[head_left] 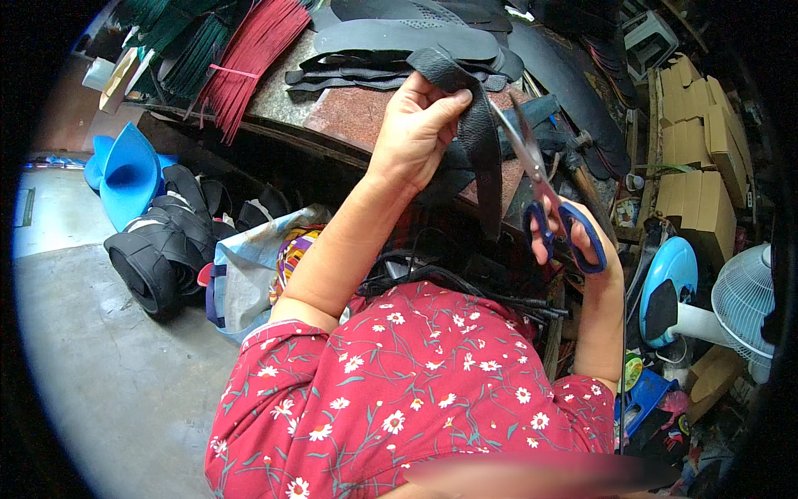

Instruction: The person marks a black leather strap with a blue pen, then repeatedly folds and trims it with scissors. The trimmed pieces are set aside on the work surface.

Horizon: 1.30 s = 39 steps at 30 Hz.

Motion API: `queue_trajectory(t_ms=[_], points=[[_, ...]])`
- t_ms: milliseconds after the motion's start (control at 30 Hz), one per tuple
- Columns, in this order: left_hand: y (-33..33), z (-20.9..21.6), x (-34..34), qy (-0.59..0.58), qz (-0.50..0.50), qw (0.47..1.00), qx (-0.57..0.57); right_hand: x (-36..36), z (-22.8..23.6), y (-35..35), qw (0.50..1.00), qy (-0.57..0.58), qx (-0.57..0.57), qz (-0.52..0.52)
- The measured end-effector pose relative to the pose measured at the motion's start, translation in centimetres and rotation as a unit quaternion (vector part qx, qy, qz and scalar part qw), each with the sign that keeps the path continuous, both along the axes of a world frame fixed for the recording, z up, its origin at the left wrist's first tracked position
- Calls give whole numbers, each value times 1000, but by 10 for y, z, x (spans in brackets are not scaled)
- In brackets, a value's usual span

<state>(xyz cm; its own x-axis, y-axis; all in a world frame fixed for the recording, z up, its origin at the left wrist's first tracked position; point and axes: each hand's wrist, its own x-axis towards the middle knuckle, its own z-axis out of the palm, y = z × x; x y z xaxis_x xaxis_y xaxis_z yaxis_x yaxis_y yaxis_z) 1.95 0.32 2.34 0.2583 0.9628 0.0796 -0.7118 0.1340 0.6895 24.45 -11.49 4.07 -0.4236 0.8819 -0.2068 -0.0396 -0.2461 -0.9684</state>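
Holding a black strip [485, 145], left fingers [450, 106] clamped on it, right fingers [584, 239] gripping open blue-handled scissors [539, 176] just beside it.

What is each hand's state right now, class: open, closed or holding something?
Left hand: closed, pinching a black textured strip.
Right hand: holding blue-handled scissors, blades parted.

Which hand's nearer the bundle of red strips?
Left. The left hand, pinching a black strip, is to the right of the bundle of red strips and a little lower in view. The right hand, holding the scissors, is farther right and lower.
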Motion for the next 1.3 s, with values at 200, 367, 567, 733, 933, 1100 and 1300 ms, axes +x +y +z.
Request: queue_trajectory(t_ms=[200, 367, 567, 733, 933, 1100, 1300], points=[[-7, -6, 6, -5, -1, 1000, -9, -2, 2, 3, 1000, -8, -11, -7], [-7, -11, 3, 9, -7, 1000, 6, -6, 1, 2, 999, -19, -7, -33], [-9, -8, -2, 32, 0, 999, 9, -9, -1, 2, 989, -47, 26, -141], [-18, 24, 8, 109, -55, 991, 59, -5, 0, 22, 945, -108, 128, -280], [46, 61, -14, 62, 48, 983, 167, 25, -3, 56, 868, -225, 181, -404], [85, 16, -85, 368, 262, 875, 173, 53, -16, 73, 703, -543, 140, -437], [79, -1, -133, 828, 242, 504, 44, 62, -22, 86, 633, -671, 50, -382]])
